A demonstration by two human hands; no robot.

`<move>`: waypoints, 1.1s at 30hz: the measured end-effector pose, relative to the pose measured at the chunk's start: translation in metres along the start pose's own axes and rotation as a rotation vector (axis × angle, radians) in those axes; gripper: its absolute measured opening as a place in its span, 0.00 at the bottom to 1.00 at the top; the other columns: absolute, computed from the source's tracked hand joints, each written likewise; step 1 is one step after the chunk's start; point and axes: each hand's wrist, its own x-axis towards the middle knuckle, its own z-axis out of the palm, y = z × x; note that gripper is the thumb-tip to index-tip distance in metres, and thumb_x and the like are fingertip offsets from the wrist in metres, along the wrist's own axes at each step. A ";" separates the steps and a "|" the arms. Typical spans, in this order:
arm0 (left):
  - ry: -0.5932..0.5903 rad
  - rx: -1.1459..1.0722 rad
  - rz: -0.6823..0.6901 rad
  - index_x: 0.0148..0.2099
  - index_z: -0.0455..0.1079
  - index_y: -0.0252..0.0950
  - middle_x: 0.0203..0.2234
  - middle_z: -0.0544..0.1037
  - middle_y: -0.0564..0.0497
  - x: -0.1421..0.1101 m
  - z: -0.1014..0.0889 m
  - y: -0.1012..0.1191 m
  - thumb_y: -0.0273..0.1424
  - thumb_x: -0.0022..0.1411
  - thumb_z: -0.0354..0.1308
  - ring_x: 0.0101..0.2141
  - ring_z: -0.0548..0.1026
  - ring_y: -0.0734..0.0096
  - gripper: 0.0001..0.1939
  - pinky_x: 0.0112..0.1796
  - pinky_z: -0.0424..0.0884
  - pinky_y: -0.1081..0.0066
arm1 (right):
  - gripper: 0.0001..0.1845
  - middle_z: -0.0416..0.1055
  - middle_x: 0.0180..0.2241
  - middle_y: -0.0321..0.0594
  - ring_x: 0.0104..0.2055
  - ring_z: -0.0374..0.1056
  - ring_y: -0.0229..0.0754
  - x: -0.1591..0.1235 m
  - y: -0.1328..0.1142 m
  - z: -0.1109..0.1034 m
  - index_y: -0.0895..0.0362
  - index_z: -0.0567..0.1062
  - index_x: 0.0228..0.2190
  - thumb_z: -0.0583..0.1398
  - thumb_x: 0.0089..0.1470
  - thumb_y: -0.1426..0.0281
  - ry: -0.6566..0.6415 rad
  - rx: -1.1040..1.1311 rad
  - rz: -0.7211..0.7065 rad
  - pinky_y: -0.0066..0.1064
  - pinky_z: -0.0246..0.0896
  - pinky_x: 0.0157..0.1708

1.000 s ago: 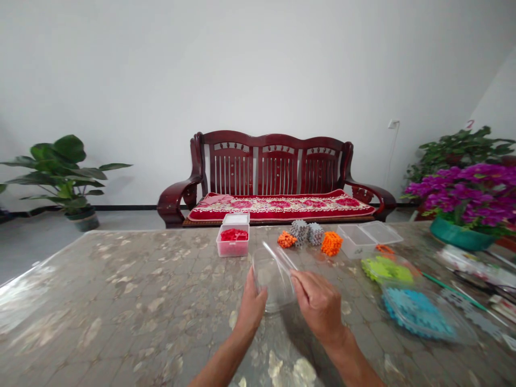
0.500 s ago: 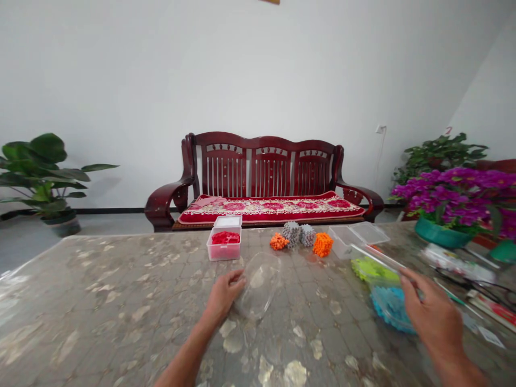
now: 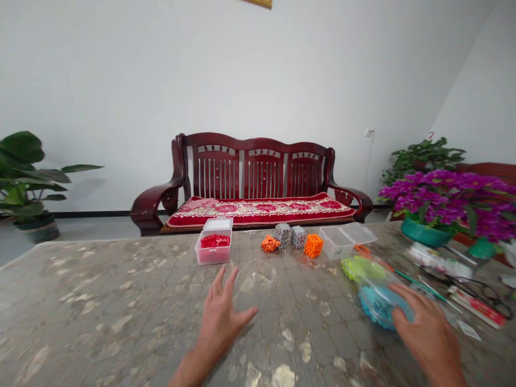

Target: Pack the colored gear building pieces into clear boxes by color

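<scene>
At the left side of the clear, rounded plastic container (image 3: pixel 256 282), a bare left hand (image 3: pixel 220 317), thumb and fingers spread wide apart. Well right of the container, a bare right hand (image 3: pixel 429 328) at a clear plastic tub of blue toothed pieces (image 3: pixel 375 307); clamped or merely touching, cannot tell. Beyond the container, leftward, an open translucent box of red pieces (image 3: pixel 213 259); rightward, an orange knobbly plastic cube (image 3: pixel 313 245); farthest, a dark-red wooden bench (image 3: pixel 264 166).
</scene>
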 end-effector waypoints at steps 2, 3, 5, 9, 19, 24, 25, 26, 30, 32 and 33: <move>-0.002 0.074 0.048 0.69 0.56 0.42 0.69 0.51 0.36 -0.011 0.003 0.009 0.33 0.43 0.70 0.66 0.56 0.38 0.51 0.61 0.58 0.43 | 0.23 0.76 0.50 0.48 0.52 0.71 0.54 0.005 -0.034 0.018 0.51 0.75 0.48 0.53 0.52 0.63 -0.057 0.152 0.042 0.45 0.63 0.56; -0.001 0.103 0.064 0.69 0.56 0.42 0.70 0.49 0.36 -0.016 0.004 0.011 0.31 0.42 0.70 0.66 0.55 0.36 0.52 0.61 0.57 0.42 | 0.25 0.75 0.51 0.47 0.53 0.71 0.52 0.007 -0.051 0.031 0.52 0.72 0.52 0.53 0.53 0.62 -0.104 0.231 0.059 0.45 0.64 0.55; 0.010 0.147 0.082 0.69 0.57 0.41 0.70 0.48 0.36 -0.022 0.006 0.012 0.28 0.40 0.69 0.66 0.54 0.33 0.52 0.61 0.55 0.41 | 0.32 0.71 0.57 0.49 0.57 0.68 0.52 0.013 -0.081 0.062 0.56 0.65 0.59 0.54 0.54 0.61 -0.201 0.335 0.045 0.45 0.62 0.58; 0.019 0.155 0.059 0.66 0.62 0.42 0.70 0.48 0.38 -0.022 0.005 -0.005 0.27 0.44 0.67 0.66 0.55 0.36 0.45 0.61 0.56 0.42 | 0.42 0.65 0.60 0.59 0.62 0.62 0.57 0.029 -0.115 0.117 0.66 0.57 0.62 0.59 0.50 0.61 -0.284 0.237 0.116 0.46 0.56 0.61; -0.107 -0.118 -0.062 0.52 0.74 0.42 0.61 0.65 0.43 -0.009 0.000 -0.047 0.25 0.45 0.63 0.62 0.66 0.46 0.28 0.61 0.63 0.48 | 0.44 0.68 0.56 0.64 0.57 0.67 0.60 0.053 -0.121 0.163 0.69 0.54 0.63 0.60 0.53 0.58 -0.290 0.042 0.241 0.44 0.59 0.55; -0.136 -0.153 -0.073 0.53 0.74 0.42 0.60 0.69 0.44 -0.008 -0.001 -0.045 0.25 0.44 0.62 0.59 0.70 0.47 0.30 0.61 0.63 0.48 | 0.42 0.73 0.52 0.61 0.52 0.71 0.59 0.060 -0.123 0.171 0.68 0.56 0.62 0.60 0.54 0.57 -0.334 -0.030 0.254 0.42 0.62 0.51; -0.138 -0.158 -0.075 0.53 0.74 0.42 0.60 0.69 0.44 -0.007 -0.002 -0.044 0.25 0.44 0.62 0.59 0.70 0.46 0.30 0.61 0.63 0.48 | 0.42 0.74 0.51 0.60 0.51 0.71 0.59 0.063 -0.124 0.171 0.68 0.57 0.61 0.60 0.54 0.56 -0.346 -0.042 0.258 0.41 0.62 0.50; -0.139 -0.163 -0.077 0.53 0.74 0.42 0.60 0.69 0.43 -0.007 -0.002 -0.044 0.25 0.44 0.62 0.60 0.69 0.46 0.30 0.61 0.63 0.47 | 0.42 0.74 0.49 0.60 0.50 0.72 0.59 0.065 -0.125 0.172 0.68 0.57 0.61 0.61 0.54 0.56 -0.354 -0.050 0.265 0.41 0.63 0.49; -0.117 -0.186 -0.075 0.54 0.73 0.41 0.61 0.69 0.42 -0.007 -0.002 -0.046 0.25 0.43 0.63 0.60 0.69 0.45 0.32 0.61 0.64 0.47 | 0.41 0.76 0.44 0.57 0.47 0.73 0.58 0.071 -0.129 0.173 0.66 0.58 0.61 0.61 0.54 0.55 -0.357 -0.065 0.302 0.42 0.65 0.44; -0.083 -0.197 -0.078 0.55 0.73 0.41 0.61 0.68 0.42 -0.007 -0.001 -0.048 0.24 0.42 0.63 0.60 0.68 0.44 0.34 0.60 0.65 0.47 | 0.41 0.77 0.43 0.55 0.47 0.72 0.58 0.073 -0.130 0.174 0.63 0.58 0.61 0.61 0.54 0.54 -0.353 -0.068 0.319 0.43 0.65 0.42; -0.068 -0.203 -0.083 0.56 0.72 0.41 0.62 0.67 0.42 -0.007 0.000 -0.049 0.23 0.41 0.63 0.61 0.67 0.44 0.35 0.60 0.65 0.47 | 0.40 0.77 0.43 0.54 0.47 0.72 0.58 0.073 -0.130 0.175 0.62 0.58 0.61 0.61 0.54 0.54 -0.350 -0.068 0.325 0.43 0.66 0.42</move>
